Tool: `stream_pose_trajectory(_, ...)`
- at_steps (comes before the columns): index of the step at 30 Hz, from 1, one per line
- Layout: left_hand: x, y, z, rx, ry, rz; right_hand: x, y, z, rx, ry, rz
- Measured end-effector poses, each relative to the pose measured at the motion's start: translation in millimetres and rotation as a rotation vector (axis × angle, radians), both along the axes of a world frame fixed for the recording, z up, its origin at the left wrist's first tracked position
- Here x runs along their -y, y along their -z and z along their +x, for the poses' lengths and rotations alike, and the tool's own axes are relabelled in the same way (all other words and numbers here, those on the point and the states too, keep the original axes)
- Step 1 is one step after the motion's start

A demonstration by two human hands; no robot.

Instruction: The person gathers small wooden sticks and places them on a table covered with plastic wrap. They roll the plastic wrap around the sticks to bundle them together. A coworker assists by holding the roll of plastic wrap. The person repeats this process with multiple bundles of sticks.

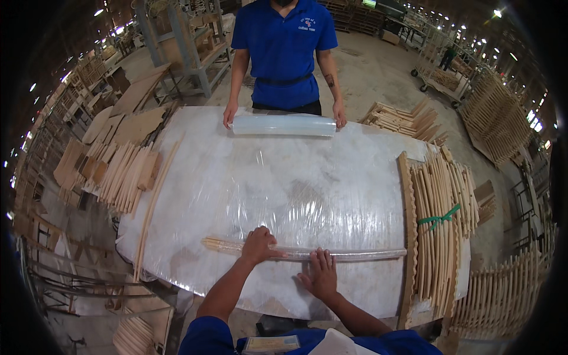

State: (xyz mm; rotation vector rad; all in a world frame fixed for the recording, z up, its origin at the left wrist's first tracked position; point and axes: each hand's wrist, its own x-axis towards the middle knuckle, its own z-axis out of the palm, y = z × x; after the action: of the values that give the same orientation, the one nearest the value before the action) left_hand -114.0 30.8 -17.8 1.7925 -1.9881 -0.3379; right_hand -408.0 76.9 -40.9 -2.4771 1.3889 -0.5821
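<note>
A long, slim bundle of wooden sticks [220,244] lies crosswise on the near part of the table, its right part covered in clear stretch film [367,254]. My left hand [258,246] is closed over the bundle left of its middle. Farther right, my right hand [321,276] lies flat with its fingertips resting on the wrapped part. Clear film spans the table from the bundle to a film roll [284,125] at the far edge. A co-worker in a blue shirt holds that roll by both ends.
On the table's right side lies a stack of wooden slats [435,236] tied with a green strap [439,218], beside a wavy-edged board [407,236]. A thin strip [155,213] lies along the left side. More wooden pieces [124,177] sit beyond it. Racks and wood stacks surround the table [195,148].
</note>
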Motion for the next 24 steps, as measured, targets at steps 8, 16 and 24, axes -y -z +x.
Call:
stream_pose_trajectory(8,16.6,13.8,-29.0,0.034,-0.208,-0.312,115.8,-3.7,26.5,-0.086,0.069,-0.090)
stream_pose_trajectory(16,93.6,2.3,-9.2,0.219,-0.077,0.095,238.7,-11.9,59.7,-0.009,0.165,-0.130)
stream_pose_trajectory(24,183.1,17.1,31.9,0.230,-0.182,-0.110,231.2,-14.8,43.3,-0.011,-0.017,0.041)
